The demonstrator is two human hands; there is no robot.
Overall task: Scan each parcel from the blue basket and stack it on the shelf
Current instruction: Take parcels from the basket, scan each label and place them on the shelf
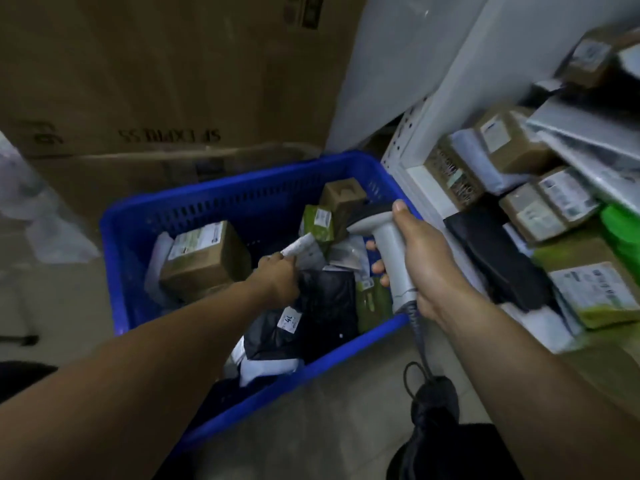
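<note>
Two bare forearms stretch out over the blue basket (313, 367), one hand on a parcel and the other on a scanner.

Nearest, the right hand (427, 259) is wrapped round the handle of a grey scanner (389, 242), thumb lying up along its head, the cord hanging down towards a dark shoe (434, 400). Further in, the left hand (278, 273) has its fingers curled onto the end of a white soft parcel (302, 244), which lies in the middle of the basket among a crumpled black bag (327, 301) with a small white label, a taped brown box (204, 258) and green packets (317, 223). To the right, the white shelf (414, 176) already carries stacked boxes and bags. Large cardboard cartons (156, 81) stand behind.
</note>
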